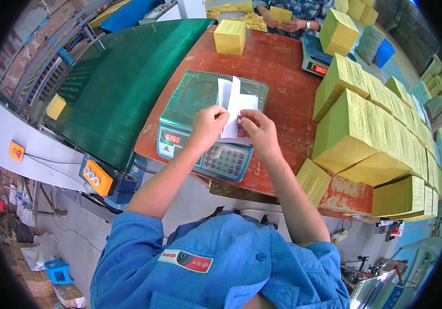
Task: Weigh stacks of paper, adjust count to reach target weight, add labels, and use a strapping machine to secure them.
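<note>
Over a digital weighing scale (185, 98) with a red lit display, I hold some folded white paper (232, 110), its flaps standing up. My left hand (210, 125) pinches the paper's left side, fingers closed. At its right edge my right hand (258, 131) has bent fingers closed on the paper. More white paper lies flat under the upright flaps, on the scale's plate. The scale stands on a worn red table (283, 67). Part of the keypad (224, 159) shows between my forearms.
Tall yellow paper stacks (352, 131) crowd the table's right side; one yellow stack (230, 38) stands at the far edge. A green conveyor belt (113, 87) runs along the left, carrying a yellow piece (55, 107). Across the table, a co-worker's hands (288, 23) hold yellow paper near a second scale (315, 54).
</note>
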Demonstrator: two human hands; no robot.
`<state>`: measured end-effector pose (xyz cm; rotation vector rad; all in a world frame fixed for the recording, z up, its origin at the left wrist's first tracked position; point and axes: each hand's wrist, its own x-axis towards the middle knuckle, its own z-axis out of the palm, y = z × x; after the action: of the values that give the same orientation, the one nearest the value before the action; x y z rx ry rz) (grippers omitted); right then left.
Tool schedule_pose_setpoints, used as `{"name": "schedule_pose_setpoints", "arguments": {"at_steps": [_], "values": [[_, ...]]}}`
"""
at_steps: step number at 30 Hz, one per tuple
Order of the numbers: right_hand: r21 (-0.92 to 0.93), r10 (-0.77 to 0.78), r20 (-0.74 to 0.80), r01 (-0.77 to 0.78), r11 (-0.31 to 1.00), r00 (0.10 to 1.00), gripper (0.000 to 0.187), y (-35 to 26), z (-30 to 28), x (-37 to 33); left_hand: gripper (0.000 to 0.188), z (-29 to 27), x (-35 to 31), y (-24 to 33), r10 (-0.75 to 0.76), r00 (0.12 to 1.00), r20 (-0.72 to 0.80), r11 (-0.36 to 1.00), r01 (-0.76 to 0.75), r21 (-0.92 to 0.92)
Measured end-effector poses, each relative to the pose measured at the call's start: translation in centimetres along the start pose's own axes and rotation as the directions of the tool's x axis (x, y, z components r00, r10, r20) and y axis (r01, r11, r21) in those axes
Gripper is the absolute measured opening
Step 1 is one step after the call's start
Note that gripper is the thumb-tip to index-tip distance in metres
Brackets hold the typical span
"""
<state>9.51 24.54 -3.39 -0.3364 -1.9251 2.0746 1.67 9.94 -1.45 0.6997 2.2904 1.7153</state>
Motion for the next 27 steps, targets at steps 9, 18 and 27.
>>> {"name": "schedule_pose_setpoints", "arguments": {"at_steps": [9,18,27], "values": [[0.065,-0.002,-0.127,0.01,0.998,0.992,0.038,0.3,-0.3,0.5,0.022,0.1,0.1,-1.8,0.048,0.997,-0.062,0.998,-0.044,0.051],[-0.397,-0.329,-0.296,0.197,0.896,0.897,0.012,0.5,-0.9,1.8,0.018,-0.1,-1.2,-0.1,0.26,0.959,-0.109,0.946,-0.231,0.228],[-0.425,-0.543,-0.511,0.353,0.833,0.666,0.011,-5.3,-14.2,-12.4,0.039,2.4,-5.7,14.5,0.606,0.783,-0.136,0.709,-0.61,-0.353]]}}
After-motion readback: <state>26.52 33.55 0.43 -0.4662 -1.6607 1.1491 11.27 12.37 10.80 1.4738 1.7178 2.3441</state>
